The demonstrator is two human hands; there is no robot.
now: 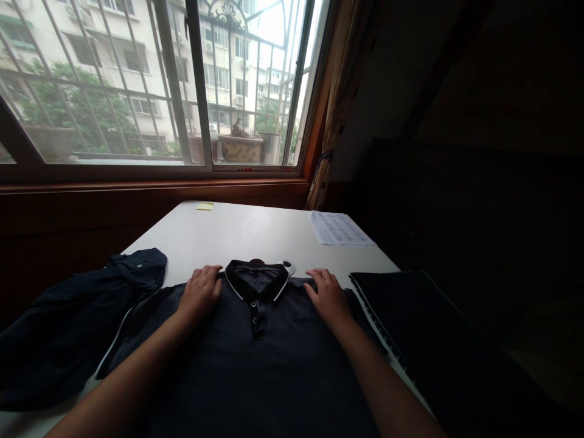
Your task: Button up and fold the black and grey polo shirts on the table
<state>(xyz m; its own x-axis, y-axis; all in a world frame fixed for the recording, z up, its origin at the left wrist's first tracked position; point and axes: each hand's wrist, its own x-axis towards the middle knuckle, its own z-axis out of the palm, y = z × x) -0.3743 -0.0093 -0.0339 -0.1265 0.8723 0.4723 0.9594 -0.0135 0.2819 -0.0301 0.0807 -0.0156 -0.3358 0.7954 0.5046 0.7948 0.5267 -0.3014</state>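
Note:
A dark polo shirt [283, 365] lies spread front side up, its collar [237, 274] edged in white and pointing away from me. Two pale buttons show on its placket. My left hand [199, 293] rests on the shirt's left shoulder area as I see it, fingers stretched toward the collar. On the opposite shoulder lies my right hand [326, 298], its fingers spread and thumb apart. Neither hand visibly grips the cloth. The lower part of the shirt runs out of view between my forearms.
The shirt lies on a white table [255, 228]. A crumpled dark garment [86, 316] is at the left, a folded dark cloth [410, 310] at the right. Papers [342, 229], yellow sticky notes [205, 207] and a small white round object [288, 266] also lie there. Beyond stands a barred window [246, 79].

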